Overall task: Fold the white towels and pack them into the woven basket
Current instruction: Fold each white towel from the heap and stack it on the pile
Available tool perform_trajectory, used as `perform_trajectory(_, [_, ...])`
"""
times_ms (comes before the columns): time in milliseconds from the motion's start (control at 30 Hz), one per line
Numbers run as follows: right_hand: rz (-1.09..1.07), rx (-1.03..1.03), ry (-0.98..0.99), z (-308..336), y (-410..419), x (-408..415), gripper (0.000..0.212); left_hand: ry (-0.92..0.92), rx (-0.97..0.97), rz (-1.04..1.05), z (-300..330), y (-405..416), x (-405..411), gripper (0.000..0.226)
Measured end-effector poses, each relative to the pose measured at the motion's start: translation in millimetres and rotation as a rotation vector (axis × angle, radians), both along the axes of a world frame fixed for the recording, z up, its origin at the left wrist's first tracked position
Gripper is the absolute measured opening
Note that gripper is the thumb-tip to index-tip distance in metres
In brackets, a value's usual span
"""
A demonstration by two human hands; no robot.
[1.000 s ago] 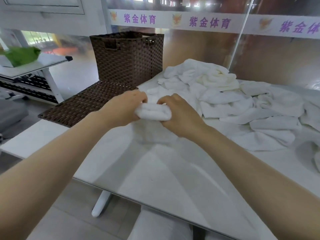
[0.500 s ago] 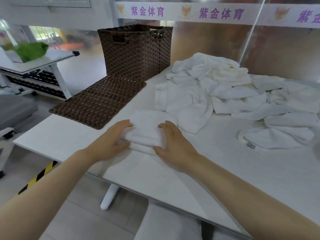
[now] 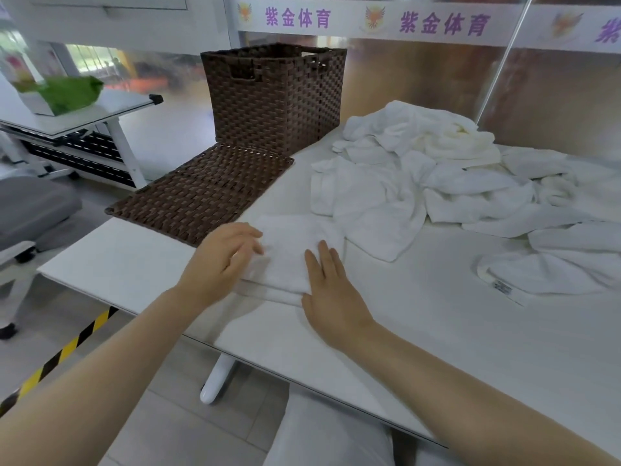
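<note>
Folded towel (image 3: 291, 253) lies under both flat hands (neither grip closed), left hand (image 3: 220, 264), right hand (image 3: 331, 294).

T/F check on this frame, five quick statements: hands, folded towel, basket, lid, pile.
1. Both hands rest flat on the folded towel. True: left hand and right hand lie on it with straight fingers.
2. The woven basket lies tipped on its side. False: it stands upright.
3. The basket lid lies flat on the table in front of the basket. True.
4. The unfolded towel pile is left of the basket. False: it is to its right.
5. The folded towel is inside the basket. False: it is on the table.
</note>
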State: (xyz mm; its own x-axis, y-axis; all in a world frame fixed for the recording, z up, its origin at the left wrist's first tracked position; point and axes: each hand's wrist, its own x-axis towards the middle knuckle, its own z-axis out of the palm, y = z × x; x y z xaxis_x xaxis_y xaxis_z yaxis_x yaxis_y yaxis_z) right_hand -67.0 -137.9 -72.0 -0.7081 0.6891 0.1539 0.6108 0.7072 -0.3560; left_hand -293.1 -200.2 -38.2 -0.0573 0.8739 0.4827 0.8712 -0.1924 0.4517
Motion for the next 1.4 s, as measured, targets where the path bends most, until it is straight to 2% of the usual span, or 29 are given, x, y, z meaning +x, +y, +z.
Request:
perform_trajectory(67, [0.006,-0.065,-0.003,3,-6,-11,0.071,-0.033,-0.132,0.044,5,20,13,0.049])
perform_trajectory(167, [0.015,-0.135,0.004,8,-10,-32,0.074,0.161,-0.387,0.056,-10,51,6,0.058])
perform_trajectory(233, [-0.011,-0.093,-0.026,7,-7,-45,0.076,0.198,-0.489,0.089,-15,61,-8,0.064])
perform_trajectory(300, [-0.029,-0.003,-0.090,7,-4,-52,0.075,0.192,-0.493,0.090,-16,65,-20,0.076])
perform_trajectory(533, [0.022,0.183,-0.246,6,2,-32,0.067,0.305,-0.498,0.080,-23,62,-23,0.083])
perform_trajectory(633, [0.127,0.147,-0.179,11,3,-16,0.057,0.334,-0.513,0.095,-23,61,-22,0.086])
perform_trajectory(733, [0.188,0.030,-0.100,24,11,15,0.058,0.344,-0.634,0.125,-7,64,-14,0.081])
perform_trajectory(800, [0.123,-0.029,-0.016,33,23,45,0.059,0.307,-0.686,0.148,9,70,-1,0.071])
perform_trajectory(900, [-0.090,-0.042,0.043,38,52,101,0.062,0.207,-0.538,0.128,28,78,38,0.058])
perform_trajectory(967, [-0.257,-0.052,0.046,36,75,141,0.062,0.167,-0.462,0.066,33,82,74,0.056])
perform_trajectory(1100, [-0.528,-0.069,0.031,24,101,216,0.057,0.216,-0.365,-0.126,18,106,137,0.056])
perform_trajectory(1267, [-0.653,-0.026,0.099,17,100,287,0.047,0.097,-0.380,-0.316,-7,127,220,0.050])
perform_trajectory(1400, [-0.627,0.055,0.100,4,97,321,0.038,0.020,-0.430,-0.390,-19,133,273,0.049])
